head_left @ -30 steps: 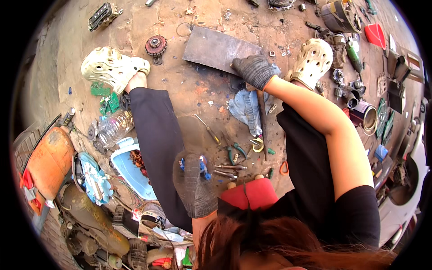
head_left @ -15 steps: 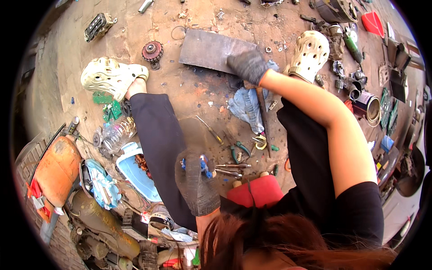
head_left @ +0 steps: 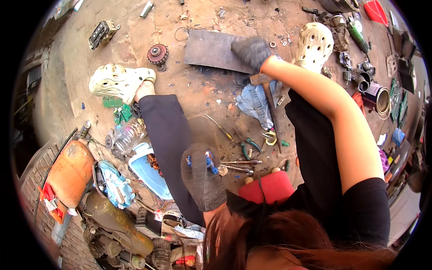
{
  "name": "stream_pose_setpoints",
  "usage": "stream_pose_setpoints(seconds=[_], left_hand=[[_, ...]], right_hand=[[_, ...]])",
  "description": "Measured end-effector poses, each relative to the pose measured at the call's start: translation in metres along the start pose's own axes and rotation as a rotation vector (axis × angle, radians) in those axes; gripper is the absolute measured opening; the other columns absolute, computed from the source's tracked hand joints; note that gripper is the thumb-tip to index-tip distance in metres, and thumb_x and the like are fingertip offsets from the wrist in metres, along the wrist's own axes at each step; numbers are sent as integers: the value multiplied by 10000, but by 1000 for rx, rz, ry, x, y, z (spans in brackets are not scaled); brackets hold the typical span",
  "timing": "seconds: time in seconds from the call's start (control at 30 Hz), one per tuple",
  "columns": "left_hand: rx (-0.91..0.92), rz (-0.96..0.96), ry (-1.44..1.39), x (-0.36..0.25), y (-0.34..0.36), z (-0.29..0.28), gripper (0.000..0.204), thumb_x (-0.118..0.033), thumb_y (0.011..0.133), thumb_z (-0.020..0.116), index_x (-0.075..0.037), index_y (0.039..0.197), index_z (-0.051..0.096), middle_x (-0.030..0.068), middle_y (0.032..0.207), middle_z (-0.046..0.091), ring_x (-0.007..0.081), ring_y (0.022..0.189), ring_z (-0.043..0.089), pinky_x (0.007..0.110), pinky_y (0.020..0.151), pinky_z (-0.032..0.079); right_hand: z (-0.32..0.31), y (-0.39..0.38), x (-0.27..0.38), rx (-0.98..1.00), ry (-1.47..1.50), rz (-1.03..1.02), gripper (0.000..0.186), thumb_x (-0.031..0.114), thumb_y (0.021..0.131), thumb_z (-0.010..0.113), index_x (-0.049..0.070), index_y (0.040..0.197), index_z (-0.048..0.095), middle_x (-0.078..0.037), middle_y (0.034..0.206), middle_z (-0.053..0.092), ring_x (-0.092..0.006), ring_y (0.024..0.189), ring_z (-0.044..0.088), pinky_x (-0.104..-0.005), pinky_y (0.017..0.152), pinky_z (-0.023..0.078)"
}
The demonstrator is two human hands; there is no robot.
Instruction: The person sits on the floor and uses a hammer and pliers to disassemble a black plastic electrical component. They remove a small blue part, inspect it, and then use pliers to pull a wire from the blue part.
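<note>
My left hand (head_left: 203,182), in a dark grey work glove, is raised above my left thigh. Its fingers are closed around small blue pieces (head_left: 209,163) that stick out between them; their kind is unclear. Further out, my right hand (head_left: 252,51), gloved too, lies curled on the right end of a flat grey metal plate (head_left: 211,50). Whatever it may hold is hidden under the fingers. Just below that plate, a wooden-handled hammer (head_left: 273,112) rests across a crumpled blue denim cloth (head_left: 255,102).
Between my legs lie a screwdriver (head_left: 220,128), green-handled pliers (head_left: 251,147), several slim tools (head_left: 240,167) and a red padded stool (head_left: 267,188). A light blue basin (head_left: 150,173) stands left; an orange tank (head_left: 69,164) is beyond it. Metal scrap and a tin can (head_left: 382,100) crowd the right.
My right hand has moved slightly away from me on the plate, uncovering the hammer's head. My left hand stays closed around the blue pieces. The whole view has shifted a little.
</note>
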State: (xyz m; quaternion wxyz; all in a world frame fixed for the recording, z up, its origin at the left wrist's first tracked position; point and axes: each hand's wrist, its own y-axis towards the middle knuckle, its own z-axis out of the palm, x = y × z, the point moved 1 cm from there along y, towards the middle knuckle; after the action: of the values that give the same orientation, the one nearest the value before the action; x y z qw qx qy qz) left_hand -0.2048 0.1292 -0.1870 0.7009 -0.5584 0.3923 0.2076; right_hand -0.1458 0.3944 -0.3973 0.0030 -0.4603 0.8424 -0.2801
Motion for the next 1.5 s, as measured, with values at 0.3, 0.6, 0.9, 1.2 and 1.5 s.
stream_pose_setpoints(seconds=[0.3, 0.6, 0.9, 1.2, 1.5], left_hand=[[3, 67, -133, 2, 6, -20, 211, -174, 852, 651, 6, 954, 606, 89, 855, 611, 130, 649, 547, 245, 544, 443], [90, 430, 393, -9, 10, -4, 207, -27, 786, 649, 13, 986, 616, 97, 1010, 600, 166, 898, 565, 292, 789, 459], [182, 513, 321, -8, 9, 3, 291, 83, 667, 708, -3, 939, 648, 79, 941, 589, 169, 859, 560, 280, 753, 449], [231, 586, 350, -9, 9, 7, 323, 51, 631, 735, -9, 937, 650, 92, 942, 590, 187, 846, 564, 281, 732, 460], [162, 55, -119, -8, 1, 8, 209, -60, 766, 682, 15, 954, 633, 94, 993, 600, 154, 862, 582, 275, 747, 480]], right_hand=[[-70, -76, 98, 581, 1558, -85, 364, 376, 981, 411, 69, 799, 480, 41, 590, 367, -72, 481, 315, -228, 439, 282], [-78, -119, 113, 756, 1568, -480, 313, 238, 963, 475, 31, 1193, 524, -41, 886, 542, -87, 703, 510, -231, 589, 437], [-52, -117, 105, 9, 865, -1160, 620, 19, 743, 602, -28, 1332, 414, -193, 1239, 521, -350, 1047, 567, -406, 882, 468], [-70, -116, 102, 130, 1068, -1098, 525, 17, 797, 576, -3, 1307, 452, -222, 1235, 527, -371, 1028, 582, -417, 881, 471], [-61, -114, 102, 440, 1257, -967, 382, 236, 950, 503, -55, 1198, 521, -139, 1023, 625, -187, 850, 607, -309, 750, 494]])
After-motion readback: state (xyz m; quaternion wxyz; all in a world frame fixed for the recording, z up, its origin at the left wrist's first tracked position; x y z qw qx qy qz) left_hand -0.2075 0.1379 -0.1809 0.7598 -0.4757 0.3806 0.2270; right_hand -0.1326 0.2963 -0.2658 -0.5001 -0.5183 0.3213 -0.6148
